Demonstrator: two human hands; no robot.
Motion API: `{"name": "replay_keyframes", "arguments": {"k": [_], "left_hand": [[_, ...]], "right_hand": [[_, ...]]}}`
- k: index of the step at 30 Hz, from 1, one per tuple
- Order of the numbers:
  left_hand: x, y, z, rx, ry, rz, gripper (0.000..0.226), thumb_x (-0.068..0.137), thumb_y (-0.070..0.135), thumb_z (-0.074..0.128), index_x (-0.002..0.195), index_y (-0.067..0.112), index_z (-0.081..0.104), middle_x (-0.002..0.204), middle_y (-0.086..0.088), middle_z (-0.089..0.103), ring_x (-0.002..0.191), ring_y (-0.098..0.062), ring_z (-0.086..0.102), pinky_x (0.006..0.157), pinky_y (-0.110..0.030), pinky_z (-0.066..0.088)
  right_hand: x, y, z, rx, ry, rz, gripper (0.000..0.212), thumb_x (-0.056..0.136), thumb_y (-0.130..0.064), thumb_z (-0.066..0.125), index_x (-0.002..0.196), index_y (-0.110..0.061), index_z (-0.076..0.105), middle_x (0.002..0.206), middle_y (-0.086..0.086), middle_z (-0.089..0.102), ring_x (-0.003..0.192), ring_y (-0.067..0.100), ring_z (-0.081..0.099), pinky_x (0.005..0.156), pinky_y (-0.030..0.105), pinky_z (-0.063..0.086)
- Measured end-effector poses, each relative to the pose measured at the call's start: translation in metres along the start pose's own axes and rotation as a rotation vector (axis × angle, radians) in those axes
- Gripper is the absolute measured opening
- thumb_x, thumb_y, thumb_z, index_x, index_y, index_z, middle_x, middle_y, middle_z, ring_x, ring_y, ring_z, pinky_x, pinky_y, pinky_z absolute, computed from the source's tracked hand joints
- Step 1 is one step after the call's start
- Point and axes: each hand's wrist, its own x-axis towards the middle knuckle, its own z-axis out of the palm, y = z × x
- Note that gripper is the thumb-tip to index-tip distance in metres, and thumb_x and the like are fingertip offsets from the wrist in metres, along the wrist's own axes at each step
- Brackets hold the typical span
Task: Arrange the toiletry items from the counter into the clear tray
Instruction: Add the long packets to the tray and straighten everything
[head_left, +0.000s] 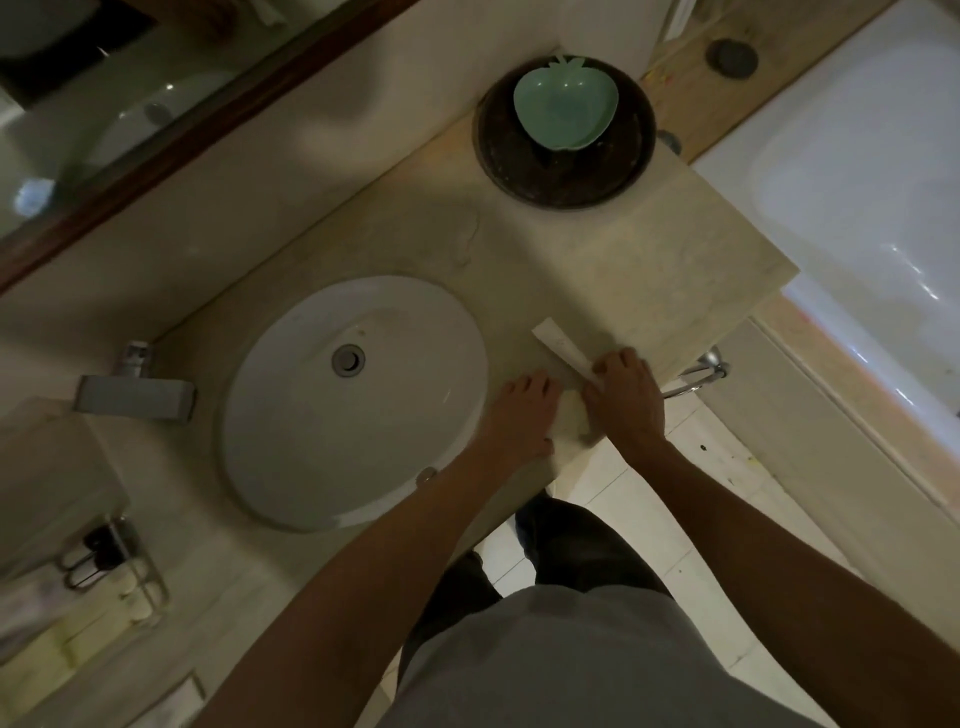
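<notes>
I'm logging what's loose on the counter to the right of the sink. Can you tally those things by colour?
White: 1, the flat tube under the right hand
Pale cream: 1, a small item between the hands, too blurred to identify
Mint green: 1, the apple-shaped dish
Dark brown: 1, the round tray under that dish
Total: 4
</notes>
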Motion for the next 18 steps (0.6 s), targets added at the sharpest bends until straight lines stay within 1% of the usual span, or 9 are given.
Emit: {"name": "replay_keyframes", "arguments": {"k": [2,3,6,7,10,13,14,16,18], "left_hand": [[-0.011,0.000,0.005,-0.072,-0.028,-0.005,0.061,0.067,0.027,0.074,0.119,0.011,0.047,0.114,-0.010,0.051,0.094,-0.027,0.055,0.076,-0.035,0.040],[-0.019,-0.003,0.007,-0.122,-0.021,-0.013,0.060,0.069,0.028,0.072,0.121,0.010,0.047,0.114,-0.010,0.052,0.095,-0.028,0.056,0.078,-0.036,0.040],[-0.061,-0.027,0.012,-0.259,0.007,-0.060,0.066,0.080,0.042,0.068,0.132,0.011,0.042,0.124,-0.009,0.053,0.108,-0.028,0.055,0.093,-0.037,0.036],[-0.080,-0.039,0.011,-0.285,0.019,-0.081,0.068,0.081,0.046,0.066,0.134,0.010,0.042,0.127,-0.010,0.052,0.110,-0.027,0.053,0.095,-0.037,0.034],[-0.140,-0.077,0.017,-0.289,0.071,-0.151,0.074,0.076,0.049,0.070,0.132,0.010,0.043,0.128,-0.009,0.051,0.111,-0.027,0.051,0.093,-0.037,0.033],[-0.213,-0.122,0.027,-0.269,0.106,-0.290,0.075,0.070,0.051,0.074,0.128,0.011,0.049,0.120,-0.008,0.055,0.106,-0.028,0.054,0.088,-0.040,0.039],[-0.243,-0.140,0.030,-0.274,0.119,-0.356,0.072,0.069,0.050,0.073,0.125,0.010,0.051,0.116,-0.009,0.057,0.102,-0.029,0.056,0.084,-0.040,0.041],[-0.305,-0.175,0.034,-0.298,0.148,-0.483,0.066,0.069,0.047,0.072,0.120,0.008,0.055,0.109,-0.009,0.059,0.097,-0.030,0.059,0.080,-0.040,0.043],[-0.365,-0.209,0.036,-0.294,0.172,-0.607,0.068,0.071,0.044,0.074,0.125,0.009,0.052,0.116,-0.010,0.058,0.104,-0.030,0.057,0.084,-0.040,0.042]], "right_hand": [[-0.002,-0.002,0.000,-0.003,0.006,-0.024,0.019,0.083,-0.022,0.070,0.097,-0.011,0.062,0.103,0.008,0.058,0.092,0.028,0.054,0.073,0.037,0.045],[-0.004,-0.004,0.001,-0.019,0.012,-0.050,0.016,0.084,-0.022,0.069,0.094,-0.011,0.062,0.099,0.008,0.060,0.089,0.027,0.055,0.072,0.036,0.044],[-0.014,-0.018,0.006,-0.097,0.023,-0.147,0.010,0.084,-0.021,0.069,0.085,-0.013,0.063,0.085,0.006,0.063,0.078,0.025,0.057,0.070,0.037,0.046],[-0.020,-0.027,0.009,-0.122,0.017,-0.187,0.010,0.084,-0.021,0.070,0.083,-0.013,0.063,0.082,0.006,0.063,0.074,0.025,0.057,0.069,0.036,0.045],[-0.046,-0.064,0.025,-0.203,-0.030,-0.365,0.018,0.080,-0.026,0.076,0.078,-0.013,0.064,0.075,0.004,0.061,0.066,0.023,0.055,0.065,0.032,0.039],[-0.078,-0.122,0.049,-0.203,-0.136,-0.500,0.018,0.081,-0.035,0.072,0.079,-0.020,0.063,0.079,-0.002,0.063,0.072,0.016,0.051,0.069,0.030,0.032],[-0.090,-0.147,0.061,-0.187,-0.165,-0.547,0.016,0.081,-0.035,0.071,0.079,-0.021,0.063,0.080,-0.003,0.064,0.074,0.015,0.052,0.070,0.030,0.033],[-0.117,-0.195,0.085,-0.152,-0.206,-0.655,0.013,0.081,-0.033,0.070,0.078,-0.022,0.064,0.080,-0.003,0.066,0.077,0.017,0.058,0.073,0.034,0.041],[-0.146,-0.237,0.107,-0.134,-0.230,-0.764,0.013,0.079,-0.034,0.062,0.075,-0.022,0.064,0.074,-0.003,0.066,0.072,0.020,0.061,0.074,0.036,0.043]]}}
